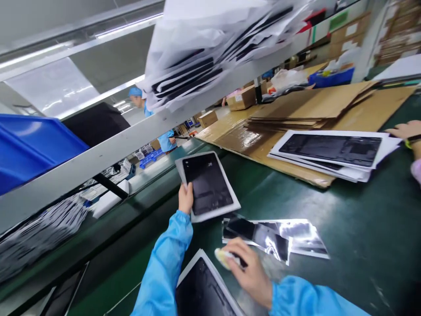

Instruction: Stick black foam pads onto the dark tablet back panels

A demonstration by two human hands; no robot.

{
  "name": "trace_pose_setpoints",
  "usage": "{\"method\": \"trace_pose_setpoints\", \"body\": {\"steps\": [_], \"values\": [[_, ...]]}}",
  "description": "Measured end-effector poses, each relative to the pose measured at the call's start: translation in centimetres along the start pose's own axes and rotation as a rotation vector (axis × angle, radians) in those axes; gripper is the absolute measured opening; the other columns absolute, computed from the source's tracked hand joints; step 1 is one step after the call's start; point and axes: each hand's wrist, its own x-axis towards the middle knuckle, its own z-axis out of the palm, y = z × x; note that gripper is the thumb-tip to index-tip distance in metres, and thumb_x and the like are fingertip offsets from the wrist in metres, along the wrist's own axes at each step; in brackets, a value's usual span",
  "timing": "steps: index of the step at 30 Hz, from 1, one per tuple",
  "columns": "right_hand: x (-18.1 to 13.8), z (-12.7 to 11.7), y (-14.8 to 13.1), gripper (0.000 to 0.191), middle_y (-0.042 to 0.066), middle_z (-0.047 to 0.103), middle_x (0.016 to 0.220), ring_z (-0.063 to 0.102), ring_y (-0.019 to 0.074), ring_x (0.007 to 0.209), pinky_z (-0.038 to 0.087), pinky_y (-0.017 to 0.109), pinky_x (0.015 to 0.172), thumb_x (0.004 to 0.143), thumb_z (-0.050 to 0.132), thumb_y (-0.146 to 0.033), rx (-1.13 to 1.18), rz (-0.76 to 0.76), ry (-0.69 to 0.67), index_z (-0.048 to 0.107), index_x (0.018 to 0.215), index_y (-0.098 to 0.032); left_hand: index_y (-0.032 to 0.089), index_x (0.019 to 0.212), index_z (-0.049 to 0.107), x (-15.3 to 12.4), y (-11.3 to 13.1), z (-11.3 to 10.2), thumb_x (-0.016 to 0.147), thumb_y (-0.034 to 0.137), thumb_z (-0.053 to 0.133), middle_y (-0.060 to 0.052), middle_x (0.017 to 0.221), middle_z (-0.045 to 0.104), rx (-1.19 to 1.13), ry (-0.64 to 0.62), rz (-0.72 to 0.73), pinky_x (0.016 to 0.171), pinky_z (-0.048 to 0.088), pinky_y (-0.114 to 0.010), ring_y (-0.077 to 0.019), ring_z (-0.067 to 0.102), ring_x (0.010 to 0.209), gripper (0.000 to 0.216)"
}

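My left hand [186, 198] grips the left edge of a black tablet-shaped sheet on a white backing [210, 182], tilted above the green bench. In my right hand [248, 267], closed fingers hold a small pale-yellow pad with a dark part [224, 258]; its exact kind is unclear. Just beyond the right hand lie several glossy dark and clear film strips [272, 239], overlapping one another. Another black sheet with a white border [204, 292] rests near me, between my two forearms, partly cut off by the bottom edge.
Flat cardboard sheets [296, 105] lie at the back, with a stack of black panels on white backing [332, 149] on their front edge. Another person's hand [408, 131] is beside that stack. A shelf beam [98, 153] crosses overhead, bearing wrapped sheets [197, 66] and a blue bin [33, 145].
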Motion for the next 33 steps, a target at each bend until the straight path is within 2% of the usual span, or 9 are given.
{"method": "trace_pose_setpoints", "body": {"steps": [3, 6, 9, 16, 19, 22, 25, 29, 33], "values": [[-0.8, 1.5, 0.2, 0.017, 0.002, 0.065, 0.079, 0.063, 0.0157, 0.073, 0.05, 0.027, 0.067, 0.088, 0.05, -0.026, -0.012, 0.111, -0.193, 0.067, 0.087, -0.023, 0.014, 0.125, 0.054, 3.0, -0.5, 3.9, 0.098, 0.031, 0.037, -0.013, 0.121, 0.062, 0.032, 0.026, -0.088, 0.097, 0.048, -0.041, -0.0246, 0.057, 0.114, 0.036], [-0.7, 1.9, 0.7, 0.016, 0.001, 0.066, 0.081, 0.063, 0.016, 0.074, 0.048, 0.027, 0.069, 0.086, 0.051, -0.023, -0.058, 0.183, -0.227, 0.067, 0.085, -0.023, 0.016, 0.122, 0.054, 3.7, -1.7, 7.7, 0.095, 0.033, 0.049, -0.011, 0.12, 0.06, 0.068, 0.0, -0.161, 0.089, 0.052, -0.043, -0.0225, 0.06, 0.105, 0.033], [-0.5, 1.8, 1.2, 0.019, 0.002, 0.067, 0.085, 0.065, 0.0167, 0.078, 0.049, 0.029, 0.073, 0.087, 0.049, -0.022, -0.084, 0.198, -0.266, 0.068, 0.091, -0.023, 0.017, 0.119, 0.056, 3.8, -2.9, 9.8, 0.092, 0.035, 0.056, -0.009, 0.121, 0.058, 0.109, -0.032, -0.189, 0.087, 0.053, -0.043, -0.0217, 0.06, 0.103, 0.032], [-0.6, 1.7, 1.6, 0.025, 0.004, 0.068, 0.091, 0.067, 0.0175, 0.082, 0.051, 0.029, 0.075, 0.087, 0.048, -0.021, -0.168, 0.169, -0.339, 0.069, 0.1, -0.024, 0.016, 0.127, 0.052, 2.6, -2.8, 7.5, 0.091, 0.031, 0.054, -0.016, 0.133, 0.054, 0.191, -0.112, -0.107, 0.103, 0.04, -0.049, -0.0301, 0.049, 0.124, 0.039], [-0.5, 1.9, 1.5, 0.026, 0.004, 0.069, 0.089, 0.067, 0.0173, 0.08, 0.051, 0.028, 0.074, 0.087, 0.048, -0.021, -0.221, 0.151, -0.353, 0.07, 0.1, -0.022, 0.018, 0.121, 0.059, -0.9, -0.9, 6.9, 0.09, 0.031, 0.053, -0.012, 0.127, 0.061, 0.156, -0.303, 0.044, 0.103, 0.043, -0.041, -0.0258, 0.056, 0.119, 0.033], [-0.4, 2.2, 1.3, 0.025, 0.005, 0.07, 0.086, 0.068, 0.0183, 0.079, 0.051, 0.028, 0.072, 0.086, 0.049, -0.021, -0.268, 0.138, -0.381, 0.072, 0.096, -0.021, 0.026, 0.107, 0.067, -5.9, 1.7, 7.1, 0.081, 0.034, 0.067, -0.002, 0.119, 0.067, 0.092, -0.558, 0.241, 0.103, 0.044, -0.033, -0.0206, 0.06, 0.114, 0.027], [-0.8, 1.6, 0.6, 0.021, 0.006, 0.071, 0.085, 0.068, 0.0216, 0.079, 0.051, 0.03, 0.071, 0.082, 0.052, -0.019, -0.327, 0.134, -0.402, 0.072, 0.089, -0.02, 0.027, 0.114, 0.064, -10.2, 3.9, 6.9, 0.079, 0.036, 0.069, -0.006, 0.131, 0.06, 0.164, -0.803, 0.545, 0.105, 0.043, -0.039, -0.0239, 0.055, 0.121, 0.037], [-2.7, -2.1, -1.1, 0.026, 0.008, 0.07, 0.085, 0.067, 0.0233, 0.079, 0.052, 0.035, 0.071, 0.088, 0.045, -0.024, -0.403, 0.15, -0.35, 0.071, 0.09, -0.02, 0.023, 0.125, 0.057, -13.2, 4.6, 6.2, 0.086, 0.033, 0.06, -0.01, 0.137, 0.055, 0.275, -0.818, 0.659, 0.105, 0.043, -0.043, -0.0256, 0.052, 0.124, 0.04], [-6.0, -7.7, -1.6, 0.026, 0.009, 0.067, 0.088, 0.065, 0.0245, 0.084, 0.054, 0.039, 0.075, 0.09, 0.048, -0.035, -0.513, 0.107, -0.024, 0.071, 0.092, -0.024, 0.023, 0.133, 0.048, -14.9, 3.2, 6.3, 0.088, 0.035, 0.058, -0.011, 0.142, 0.05, 0.275, -0.752, 0.684, 0.107, 0.041, -0.044, -0.0264, 0.046, 0.13, 0.047]]}}
